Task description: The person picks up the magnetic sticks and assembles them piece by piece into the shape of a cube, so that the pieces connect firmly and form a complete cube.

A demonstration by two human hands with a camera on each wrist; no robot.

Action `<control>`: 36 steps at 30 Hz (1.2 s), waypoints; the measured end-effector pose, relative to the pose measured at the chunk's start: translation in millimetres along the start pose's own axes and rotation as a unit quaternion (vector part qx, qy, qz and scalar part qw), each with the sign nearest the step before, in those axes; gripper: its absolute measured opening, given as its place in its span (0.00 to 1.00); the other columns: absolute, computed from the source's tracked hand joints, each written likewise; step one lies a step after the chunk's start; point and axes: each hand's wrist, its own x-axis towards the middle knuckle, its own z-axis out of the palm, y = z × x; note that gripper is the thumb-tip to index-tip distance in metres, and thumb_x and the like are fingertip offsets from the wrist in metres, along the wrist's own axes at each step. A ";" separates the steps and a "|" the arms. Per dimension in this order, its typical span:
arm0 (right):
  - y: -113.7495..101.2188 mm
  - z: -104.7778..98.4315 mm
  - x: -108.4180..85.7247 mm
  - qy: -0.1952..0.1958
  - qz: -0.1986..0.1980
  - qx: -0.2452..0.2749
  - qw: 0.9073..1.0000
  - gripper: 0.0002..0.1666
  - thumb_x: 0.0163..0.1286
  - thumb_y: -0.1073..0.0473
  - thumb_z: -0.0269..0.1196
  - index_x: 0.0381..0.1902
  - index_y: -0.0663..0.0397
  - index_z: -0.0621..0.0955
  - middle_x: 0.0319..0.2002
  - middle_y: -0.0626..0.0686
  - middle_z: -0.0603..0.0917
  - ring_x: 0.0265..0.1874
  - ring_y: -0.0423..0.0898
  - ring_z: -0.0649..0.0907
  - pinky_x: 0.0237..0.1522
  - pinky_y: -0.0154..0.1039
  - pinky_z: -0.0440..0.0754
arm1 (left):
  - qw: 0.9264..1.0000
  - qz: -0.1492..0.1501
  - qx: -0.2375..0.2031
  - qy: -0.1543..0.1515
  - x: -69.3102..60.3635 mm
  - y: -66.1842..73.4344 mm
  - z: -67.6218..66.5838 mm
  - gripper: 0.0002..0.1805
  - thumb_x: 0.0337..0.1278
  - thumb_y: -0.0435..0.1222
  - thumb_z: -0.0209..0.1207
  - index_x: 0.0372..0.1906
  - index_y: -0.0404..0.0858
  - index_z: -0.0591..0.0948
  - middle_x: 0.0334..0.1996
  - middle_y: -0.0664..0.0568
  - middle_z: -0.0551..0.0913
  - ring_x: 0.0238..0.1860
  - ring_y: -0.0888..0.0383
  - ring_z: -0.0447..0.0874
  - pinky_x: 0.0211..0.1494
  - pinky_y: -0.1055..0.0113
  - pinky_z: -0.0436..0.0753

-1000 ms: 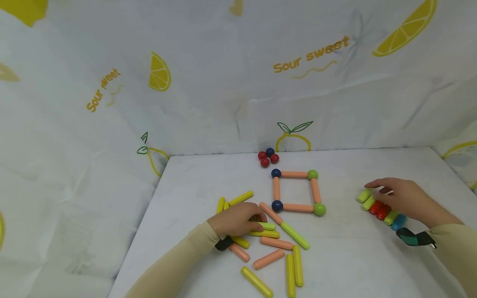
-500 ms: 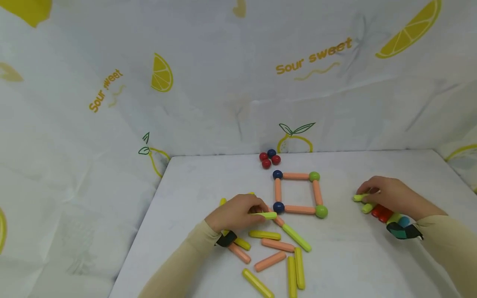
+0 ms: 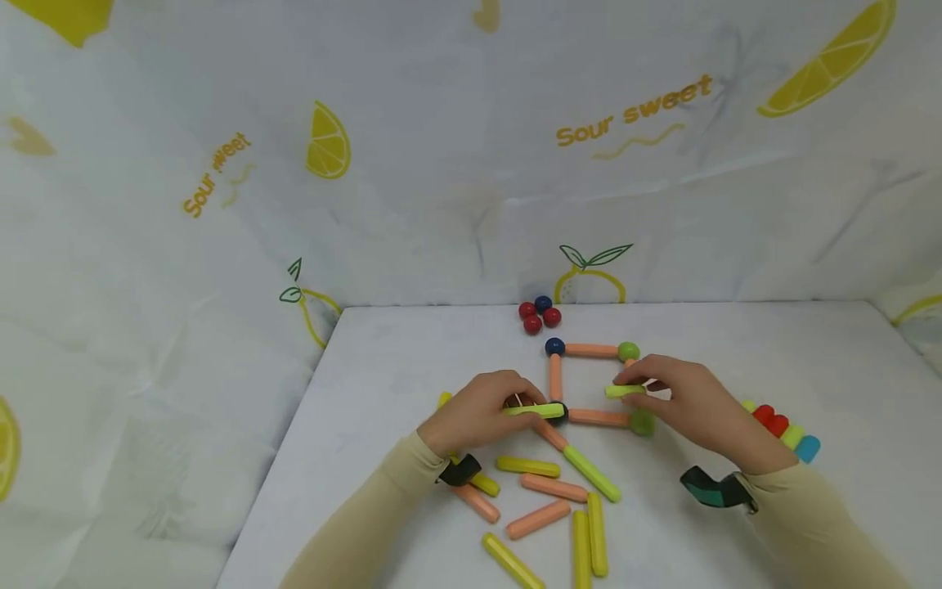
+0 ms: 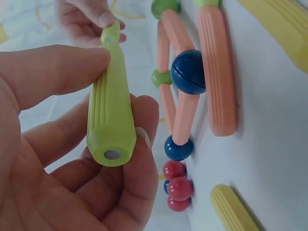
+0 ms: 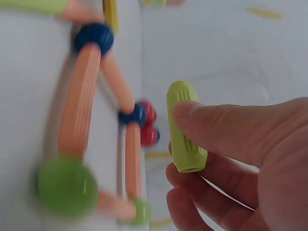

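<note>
Lower middle of the frame, left hand pinching a long lime stick; farther right, right hand pinching a short lime stick. Both likely light, stiff, grippy, best held mid-length.

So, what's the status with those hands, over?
Left hand: pinching long lime-green stick. Right hand: pinching short lime-green stick. Peach-stick square nearby; no obstacle visible between held sticks.
</note>
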 end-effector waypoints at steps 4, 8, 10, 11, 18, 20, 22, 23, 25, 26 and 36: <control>-18.7 11.9 2.7 -0.003 -0.011 0.031 0.999 0.12 0.74 0.60 0.72 0.52 0.41 0.89 0.51 0.46 0.91 0.51 0.49 0.88 0.53 0.56 0.90 | 1.000 0.010 0.007 0.012 3.1 3.0 1.9 0.11 0.75 0.45 0.66 0.55 0.52 0.89 0.44 0.66 0.86 0.40 0.69 0.79 0.47 0.75 0.82; -24.9 17.4 1.8 0.004 -0.020 0.044 0.999 0.13 0.74 0.61 0.72 0.52 0.39 0.89 0.50 0.44 0.91 0.52 0.48 0.87 0.53 0.56 0.90 | 1.000 0.019 0.007 0.012 6.0 5.8 3.0 0.10 0.75 0.44 0.67 0.55 0.51 0.89 0.45 0.65 0.86 0.41 0.69 0.79 0.48 0.75 0.81; -26.3 19.4 2.2 0.008 -0.031 0.045 0.998 0.14 0.72 0.62 0.73 0.51 0.38 0.89 0.49 0.42 0.91 0.51 0.46 0.87 0.54 0.56 0.90 | 1.000 0.021 0.004 0.013 6.7 6.7 2.9 0.10 0.75 0.43 0.66 0.55 0.51 0.89 0.45 0.65 0.87 0.42 0.69 0.79 0.49 0.75 0.82; -27.0 20.5 3.0 0.008 -0.038 0.044 0.998 0.14 0.71 0.61 0.74 0.51 0.38 0.89 0.48 0.41 0.91 0.50 0.45 0.87 0.54 0.55 0.90 | 1.000 0.019 0.001 0.015 6.6 7.4 2.4 0.10 0.75 0.43 0.67 0.55 0.50 0.89 0.45 0.65 0.87 0.42 0.68 0.80 0.49 0.75 0.82; -30.9 27.8 9.9 0.008 -0.068 0.030 0.997 0.15 0.68 0.60 0.77 0.49 0.36 0.88 0.45 0.35 0.88 0.45 0.38 0.86 0.54 0.51 0.90 | 1.000 0.001 -0.004 0.028 4.7 8.1 1.0 0.10 0.75 0.42 0.67 0.54 0.49 0.90 0.44 0.64 0.87 0.42 0.63 0.80 0.47 0.73 0.81; -30.6 28.1 10.7 0.008 -0.069 0.029 0.997 0.15 0.68 0.60 0.77 0.49 0.37 0.89 0.45 0.37 0.89 0.46 0.39 0.86 0.53 0.51 0.90 | 1.000 0.000 -0.002 0.029 4.9 7.9 1.1 0.10 0.75 0.43 0.66 0.55 0.49 0.90 0.45 0.64 0.87 0.42 0.63 0.80 0.48 0.73 0.81; -29.4 26.9 12.0 0.006 -0.066 0.039 0.997 0.15 0.69 0.60 0.76 0.51 0.40 0.89 0.48 0.40 0.90 0.47 0.42 0.87 0.51 0.48 0.90 | 1.000 -0.002 0.002 0.031 5.9 7.6 1.9 0.11 0.76 0.43 0.66 0.55 0.49 0.89 0.45 0.63 0.87 0.42 0.64 0.80 0.48 0.73 0.81; -28.1 25.8 13.0 0.004 -0.061 0.047 0.997 0.15 0.70 0.60 0.76 0.53 0.42 0.89 0.49 0.43 0.90 0.48 0.44 0.88 0.50 0.46 0.90 | 1.000 -0.004 0.004 0.031 6.9 7.9 2.2 0.11 0.76 0.44 0.66 0.56 0.48 0.89 0.44 0.63 0.87 0.42 0.65 0.79 0.48 0.73 0.81; -24.2 22.6 16.2 0.000 -0.049 0.064 0.997 0.16 0.72 0.59 0.74 0.56 0.46 0.88 0.53 0.47 0.91 0.51 0.47 0.88 0.49 0.40 0.90 | 1.000 -0.008 0.011 0.028 10.5 8.3 3.5 0.11 0.76 0.44 0.66 0.56 0.48 0.90 0.44 0.63 0.87 0.41 0.66 0.79 0.48 0.74 0.81; -21.6 20.6 18.3 -0.002 -0.040 0.074 0.996 0.17 0.73 0.58 0.74 0.58 0.47 0.87 0.54 0.49 0.90 0.51 0.48 0.88 0.49 0.37 0.89 | 0.999 -0.012 0.014 0.026 13.5 9.4 4.1 0.12 0.76 0.44 0.66 0.57 0.48 0.90 0.43 0.63 0.87 0.41 0.67 0.79 0.47 0.74 0.81; 6.5 -0.9 39.9 0.048 0.061 0.120 0.990 0.22 0.79 0.52 0.68 0.66 0.52 0.83 0.64 0.59 0.86 0.59 0.61 0.87 0.61 0.62 0.86 | 0.996 -0.082 0.027 -0.004 77.1 29.6 10.1 0.13 0.74 0.46 0.68 0.54 0.46 0.91 0.37 0.64 0.88 0.34 0.68 0.81 0.37 0.75 0.80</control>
